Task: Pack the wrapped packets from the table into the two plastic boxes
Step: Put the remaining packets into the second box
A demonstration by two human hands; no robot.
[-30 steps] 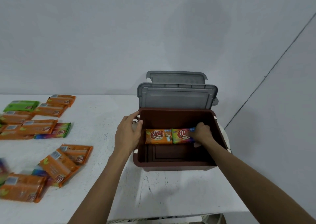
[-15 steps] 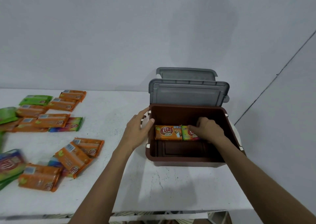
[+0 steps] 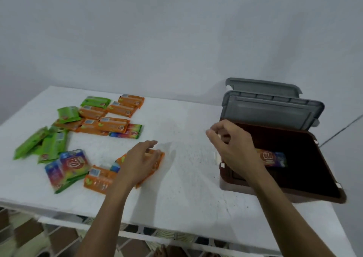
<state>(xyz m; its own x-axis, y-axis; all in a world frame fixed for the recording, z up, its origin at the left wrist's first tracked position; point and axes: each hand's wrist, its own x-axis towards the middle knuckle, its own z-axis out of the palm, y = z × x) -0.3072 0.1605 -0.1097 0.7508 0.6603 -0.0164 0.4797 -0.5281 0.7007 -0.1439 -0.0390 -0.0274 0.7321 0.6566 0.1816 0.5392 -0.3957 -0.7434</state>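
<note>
White table point(image 3: 186, 188) against a plain wall; loose packets point(image 3: 112, 123) lie scattered over its left half, well apart from the brown box point(image 3: 314, 197) at the right, which stands with its grey lid point(image 3: 273, 113) tipped up; behind it only the second lid point(image 3: 263, 86) shows, so the second box itself is hidden.

One packet in the box point(image 3: 274, 157) is visible on the floor by the near-left side, so packing looks barely begun. The step in hand is fetching the next one. The left hand point(image 3: 140, 162) lies over an orange packet point(image 3: 159, 156) with fingers fairly straight, touching but not yet closed on it. The right hand point(image 3: 233, 146) hovers above the box's left rim, fingers loosely curled and seemingly empty.

Next the left fingers need to curl under the packet's edge and lift it clear of the one it overlaps, then carry it right to the box.

Half a second ago the left hand steadied the box's left rim and the right hand was down inside on the packets; both have since left, and the view has swung left.
</note>
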